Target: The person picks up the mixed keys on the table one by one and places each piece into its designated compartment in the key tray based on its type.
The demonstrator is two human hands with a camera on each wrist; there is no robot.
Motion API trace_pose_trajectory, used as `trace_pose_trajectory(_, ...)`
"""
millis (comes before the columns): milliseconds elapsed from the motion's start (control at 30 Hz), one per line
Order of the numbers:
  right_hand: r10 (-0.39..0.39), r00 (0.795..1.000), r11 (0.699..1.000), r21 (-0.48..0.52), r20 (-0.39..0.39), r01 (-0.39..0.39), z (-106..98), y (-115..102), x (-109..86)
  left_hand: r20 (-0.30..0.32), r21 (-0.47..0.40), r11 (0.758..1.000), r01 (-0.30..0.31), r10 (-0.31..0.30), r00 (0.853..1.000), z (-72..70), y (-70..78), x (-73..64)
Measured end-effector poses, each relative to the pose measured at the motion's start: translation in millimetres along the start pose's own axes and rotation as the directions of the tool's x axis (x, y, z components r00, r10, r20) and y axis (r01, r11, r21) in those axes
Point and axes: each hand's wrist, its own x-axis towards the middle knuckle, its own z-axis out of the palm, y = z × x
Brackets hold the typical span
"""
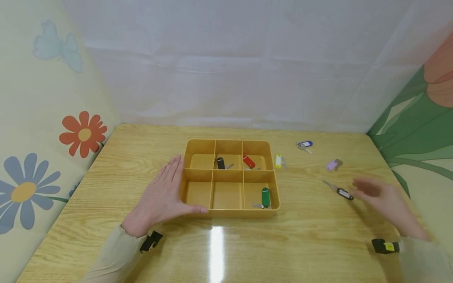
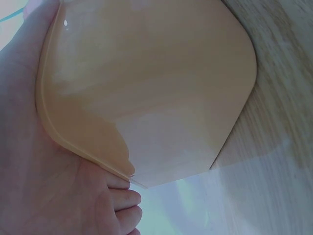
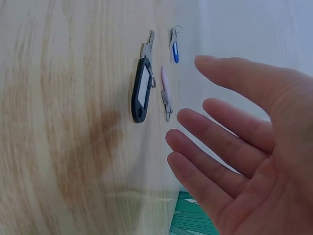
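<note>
My left hand [image 1: 161,196] rests along the left wall of a yellow-orange divided box [image 1: 230,214], fingers straight and thumb over the front left corner. In the left wrist view the palm lies against the box's side [image 2: 161,88]. My right hand [image 1: 383,200] hovers at the right of the table, fingers apart and holding nothing. Just left of its fingertips lies a key with a black tag [image 1: 345,193], also seen in the right wrist view as a black key tag [image 3: 141,93]. Behind it is a key with a lilac tag [image 1: 332,165].
Inside the box, keys with a black tag [image 1: 221,163] and a red tag [image 1: 249,161] occupy back compartments; one with a green tag [image 1: 265,197] lies front right. A yellow-tagged key [image 1: 278,161] sits beside the box's right wall. Farther back is a blue-tagged key [image 1: 306,144].
</note>
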Motion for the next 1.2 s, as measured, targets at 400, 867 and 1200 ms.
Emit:
trace_pose_trajectory(400,0.021,0.999,0.998,-0.062,0.048,-0.018,9.1,6.6,3.5,-0.004,0.004,1.000,-0.004,0.004,1.000,0.0,-0.6,0.4)
trace_pose_trajectory(867,0.015,0.996,0.992,-0.122,0.093,-0.003,11.2,7.7,9.4,0.000,0.003,1.000,0.002,-0.002,1.000,-1.0,-1.0,1.6)
trace_pose_trajectory(1200,0.033,0.992,0.988,-0.152,0.124,-0.014,14.2,5.7,11.7,0.008,0.012,1.000,-0.004,0.004,1.000,-0.3,-0.6,0.8)
